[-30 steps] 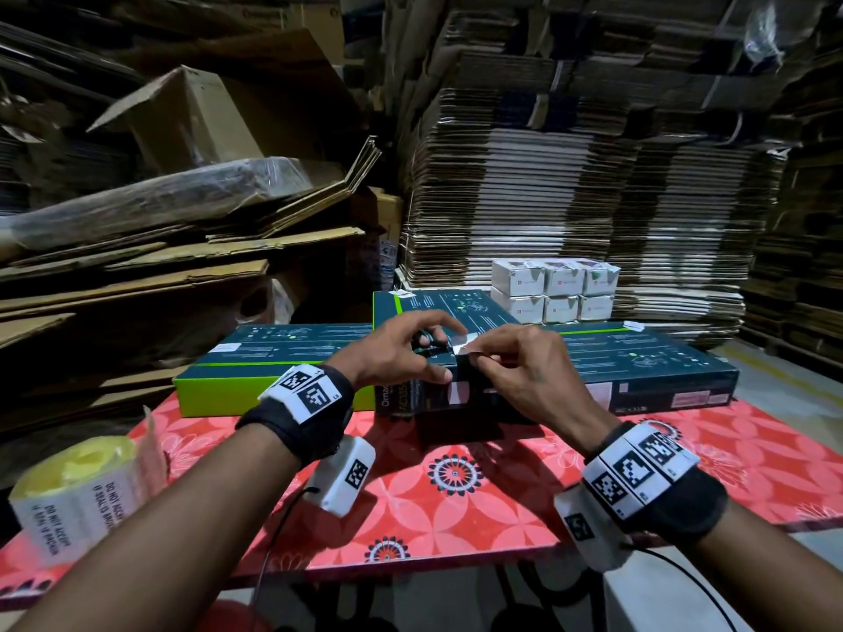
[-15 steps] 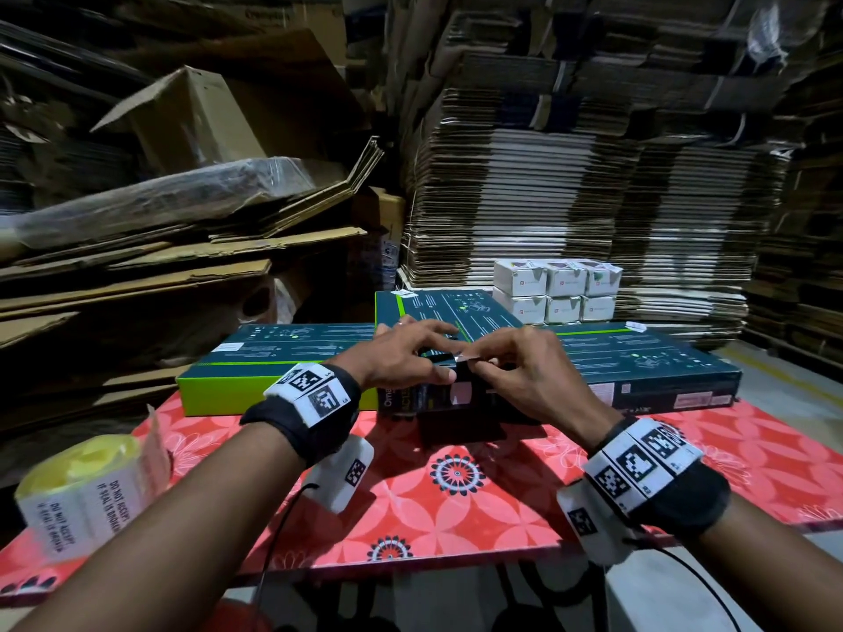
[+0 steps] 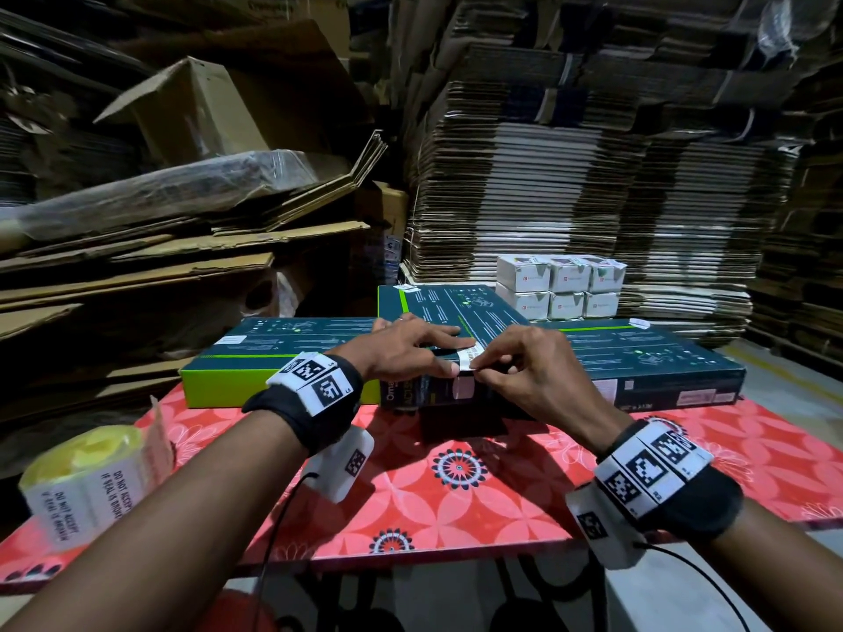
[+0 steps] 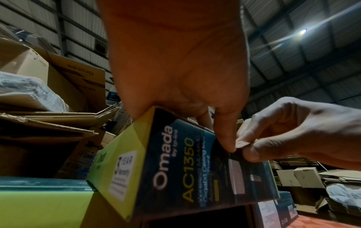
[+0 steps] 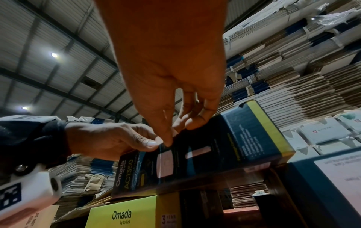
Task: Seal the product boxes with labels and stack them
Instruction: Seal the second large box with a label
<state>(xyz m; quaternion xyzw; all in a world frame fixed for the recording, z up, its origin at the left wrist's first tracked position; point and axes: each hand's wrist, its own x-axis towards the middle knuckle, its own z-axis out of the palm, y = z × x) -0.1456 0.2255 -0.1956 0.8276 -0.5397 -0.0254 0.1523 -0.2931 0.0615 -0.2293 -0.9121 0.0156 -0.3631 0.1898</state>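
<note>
A dark Omada box (image 3: 410, 396) lies on top of two flat boxes, its near end facing me. A white seal label (image 3: 470, 358) bends over the top edge of that end. My left hand (image 3: 456, 351) lies over the box with straight fingers on its top, the thumb pressing the front face beside the label. My right hand (image 3: 476, 364) pinches the label's lower end between thumb and forefinger. The left wrist view shows that pinch on the label (image 4: 242, 143) against the box (image 4: 175, 162). The right wrist view shows both thumbs meeting at the box (image 5: 244, 138).
A yellow-cored roll of seal labels (image 3: 82, 476) stands at the left of the red floral table (image 3: 456, 494). Two long flat boxes (image 3: 273, 353) (image 3: 661, 367) lie under the Omada box. Small white boxes (image 3: 561, 287) are stacked behind, before tall piles of flattened cardboard (image 3: 593, 198).
The label, held up between both hands a second ago, has come down onto the box's top edge. My left fingers have flattened over the box top.
</note>
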